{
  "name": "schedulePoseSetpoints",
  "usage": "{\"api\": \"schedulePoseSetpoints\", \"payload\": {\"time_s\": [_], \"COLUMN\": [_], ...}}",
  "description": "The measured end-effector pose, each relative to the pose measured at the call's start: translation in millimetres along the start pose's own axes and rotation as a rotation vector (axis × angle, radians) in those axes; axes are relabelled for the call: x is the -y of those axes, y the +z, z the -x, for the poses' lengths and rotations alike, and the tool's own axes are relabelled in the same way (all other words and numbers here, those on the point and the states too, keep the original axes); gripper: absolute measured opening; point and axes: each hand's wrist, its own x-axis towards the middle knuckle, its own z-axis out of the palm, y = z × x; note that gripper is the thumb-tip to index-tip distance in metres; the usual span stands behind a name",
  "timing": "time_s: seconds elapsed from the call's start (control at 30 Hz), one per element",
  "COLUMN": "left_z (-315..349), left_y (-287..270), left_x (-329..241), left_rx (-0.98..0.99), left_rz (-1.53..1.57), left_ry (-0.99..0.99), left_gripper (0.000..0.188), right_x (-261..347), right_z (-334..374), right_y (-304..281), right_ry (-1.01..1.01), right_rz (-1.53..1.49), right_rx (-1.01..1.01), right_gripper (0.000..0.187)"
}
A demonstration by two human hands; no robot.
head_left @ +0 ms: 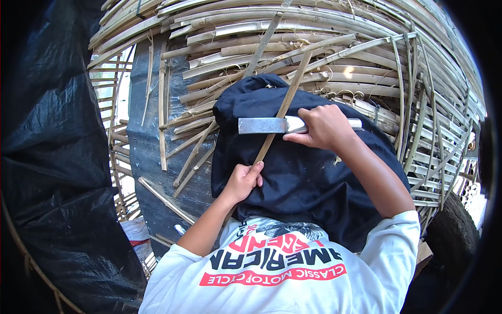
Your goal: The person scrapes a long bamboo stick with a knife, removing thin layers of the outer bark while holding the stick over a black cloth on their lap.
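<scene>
My left hand (244, 182) is closed around the lower end of a narrow bamboo strip (296, 87). The strip slants up and to the right, over a black cloth (308, 183) spread on my lap. In my right hand (325, 127) is the pale handle of a knife with a broad, blunt-ended steel blade (260, 125). The knife lies crosswise over the strip, its blade pointing left. Blade and strip cross just above my left hand; whether the edge bites into the bamboo I cannot tell. A few shavings (337, 160) cling to the cloth.
Stacked split bamboo strips (251, 39) fill the far side, with thin curled shavings among them. A bamboo lattice (436, 131) stands at the right. Black plastic sheeting (47, 157) hangs at the left. Loose strips (166, 200) lie on a dark sheet (144, 120).
</scene>
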Motion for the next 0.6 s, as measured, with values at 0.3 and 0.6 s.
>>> {"api": "schedulePoseSetpoints", "payload": {"time_s": [0.3, 0.6], "left_z": [-1.3, -0.4], "left_y": [-0.1, 2.0], "left_x": [1.1, -1.4], "left_rx": [0.021, -0.023], "left_rz": [-0.013, -0.012], "left_ry": [0.007, 0.018], "left_gripper": [0.063, 0.061], "right_x": [-15.6, -16.8], "right_z": [6.0, -0.8], "right_y": [7.4, -3.2], "right_ry": [0.105, 0.187], "right_rz": [-0.031, -0.069], "right_rx": [-0.059, -0.142], "right_gripper": [0.071, 0.073]}}
